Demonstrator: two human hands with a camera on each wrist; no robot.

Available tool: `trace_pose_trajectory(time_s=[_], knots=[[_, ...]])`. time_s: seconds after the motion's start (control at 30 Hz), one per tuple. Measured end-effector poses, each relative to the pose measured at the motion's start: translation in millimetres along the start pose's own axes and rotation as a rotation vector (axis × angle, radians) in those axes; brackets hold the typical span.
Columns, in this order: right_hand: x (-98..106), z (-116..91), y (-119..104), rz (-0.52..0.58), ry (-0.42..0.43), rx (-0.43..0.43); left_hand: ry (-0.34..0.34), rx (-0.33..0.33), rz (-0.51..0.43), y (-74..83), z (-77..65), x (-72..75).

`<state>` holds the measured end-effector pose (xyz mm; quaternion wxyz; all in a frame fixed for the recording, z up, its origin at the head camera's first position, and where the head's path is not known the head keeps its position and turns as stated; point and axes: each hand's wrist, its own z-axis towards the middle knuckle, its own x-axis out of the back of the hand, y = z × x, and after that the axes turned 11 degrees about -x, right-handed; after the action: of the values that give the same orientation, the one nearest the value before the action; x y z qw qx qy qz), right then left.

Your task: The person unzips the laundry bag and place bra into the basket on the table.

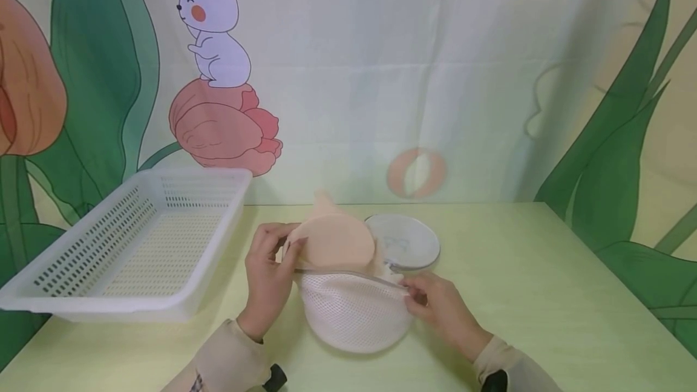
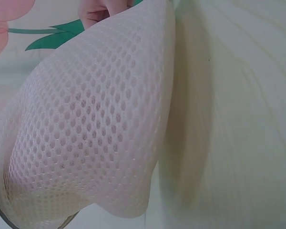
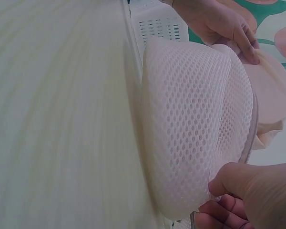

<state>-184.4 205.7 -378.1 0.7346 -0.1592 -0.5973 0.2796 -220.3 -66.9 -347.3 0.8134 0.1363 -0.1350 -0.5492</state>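
A white mesh laundry bag [image 1: 356, 313] stands on the table with its zippered mouth facing away. Out of that mouth rises a peach bra [image 1: 337, 241], a rounded cup uppermost; its lower part is hidden in the bag. At the cup's left edge, my left hand [image 1: 272, 265] pinches the fabric between thumb and fingers. My right hand [image 1: 443, 310] grips the bag's rim at the right end of the zipper. Seen from the right wrist, the right thumb [image 3: 233, 179] presses the mesh near the zipper edge. The left wrist view is mostly filled by the mesh [image 2: 95, 109].
To the left stands a white perforated plastic basket [image 1: 187, 313]. Behind the bag lies a round white piece with a dark rim [image 1: 405, 241], perhaps the bag's lid flap. A printed cloth [image 1: 348, 77] hangs along the table's back edge.
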Motion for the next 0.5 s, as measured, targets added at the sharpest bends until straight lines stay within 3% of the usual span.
trace_pose_trajectory(time_s=[0.5], knots=[[-1.0,-1.0,0.9,0.007,0.011,0.008,0.076,-0.011,-0.088,9.3,10.9,5.5]])
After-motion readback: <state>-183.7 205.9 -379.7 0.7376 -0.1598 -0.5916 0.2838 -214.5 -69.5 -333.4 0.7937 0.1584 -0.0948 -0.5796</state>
